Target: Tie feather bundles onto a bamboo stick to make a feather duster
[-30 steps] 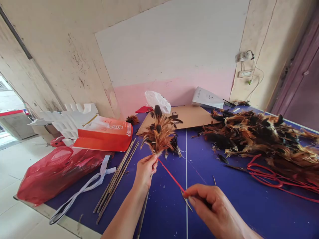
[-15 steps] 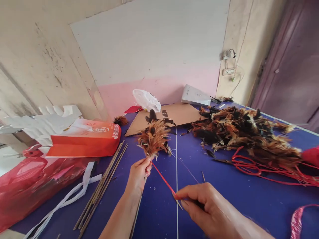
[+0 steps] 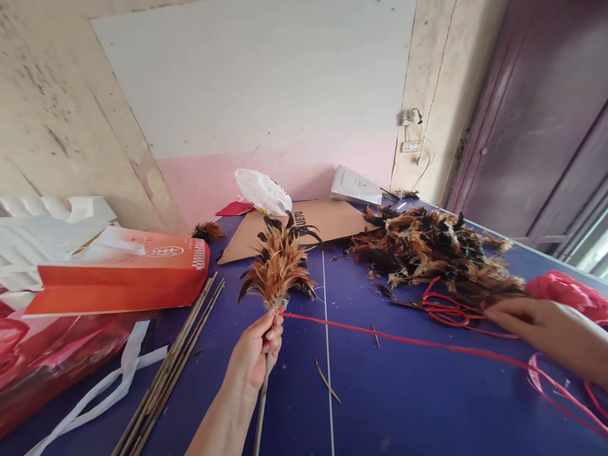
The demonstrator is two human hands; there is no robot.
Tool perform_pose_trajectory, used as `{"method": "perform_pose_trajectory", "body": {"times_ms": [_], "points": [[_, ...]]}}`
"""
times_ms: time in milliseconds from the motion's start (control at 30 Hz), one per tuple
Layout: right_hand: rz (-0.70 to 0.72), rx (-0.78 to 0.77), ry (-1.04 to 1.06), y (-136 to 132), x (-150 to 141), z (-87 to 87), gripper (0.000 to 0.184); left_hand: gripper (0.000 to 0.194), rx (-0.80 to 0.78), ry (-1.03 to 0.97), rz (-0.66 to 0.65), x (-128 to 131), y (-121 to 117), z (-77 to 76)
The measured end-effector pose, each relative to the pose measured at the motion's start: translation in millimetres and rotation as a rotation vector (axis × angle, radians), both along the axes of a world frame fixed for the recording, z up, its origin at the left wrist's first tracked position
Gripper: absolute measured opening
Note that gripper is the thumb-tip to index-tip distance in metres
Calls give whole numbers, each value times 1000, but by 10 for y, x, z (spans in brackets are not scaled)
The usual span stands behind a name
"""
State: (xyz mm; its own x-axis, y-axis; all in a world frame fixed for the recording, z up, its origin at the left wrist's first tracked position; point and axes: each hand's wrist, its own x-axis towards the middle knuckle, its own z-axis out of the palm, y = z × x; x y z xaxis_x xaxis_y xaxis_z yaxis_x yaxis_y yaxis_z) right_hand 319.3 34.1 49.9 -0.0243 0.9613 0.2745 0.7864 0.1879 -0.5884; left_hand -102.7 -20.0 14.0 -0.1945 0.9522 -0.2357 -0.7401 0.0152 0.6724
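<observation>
My left hand [image 3: 259,348] is closed round the thin stick of a feather duster [image 3: 278,269], just below its brown and black feathers. The duster stands nearly upright. A red plastic strip [image 3: 380,331] runs from beside my left fingers across to the lower right. My right hand [image 3: 546,323] reaches in from the right with fingers stretched out, its tips at a tangle of red loops [image 3: 444,310]. A dark pointed blade [image 3: 406,305] juts from the loops. No grip by the right hand shows; its thumb is hidden.
A feather heap [image 3: 427,253] lies at the right, near a red bundle [image 3: 570,294]. Bare sticks [image 3: 173,364], white straps [image 3: 126,373] and an orange bag [image 3: 123,278] are at the left. Cardboard [image 3: 332,218] lies behind on the blue table [image 3: 399,399].
My right hand has let go of the red strip by the duster and moved right to the red loops. A curved sliver now lies mid-table. The view has swung right.
</observation>
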Motion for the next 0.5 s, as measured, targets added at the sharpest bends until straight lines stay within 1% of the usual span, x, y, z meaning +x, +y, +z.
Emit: {"method": "perform_pose_trajectory", "body": {"times_ms": [33,100,133,167,233,300,433,500], "points": [[-8,-8,-56,152,-29,73,15,20,-2,-2,-5,12,-3,-4],[47,-88,-154,440,-187,172,25,18,-4,-1,-10,20,-8,-14],[40,-94,-186,574,-297,188,27,18,-4,-1,-11,19,-10,-19],[39,-92,-225,700,-410,182,25,18,-2,-1,-11,17,-12,-23],[-33,-119,-289,936,-605,116,19,18,2,-5,-11,17,-13,-30],[-119,-154,-300,1145,-711,13,18,19,2,-13,-13,25,-13,-36],[-362,-200,-295,1458,-690,-175,26,18,-12,-27,-27,59,-8,-43],[-447,-187,-281,1557,-650,-245,34,19,-17,-26,-32,70,-5,-49]]}}
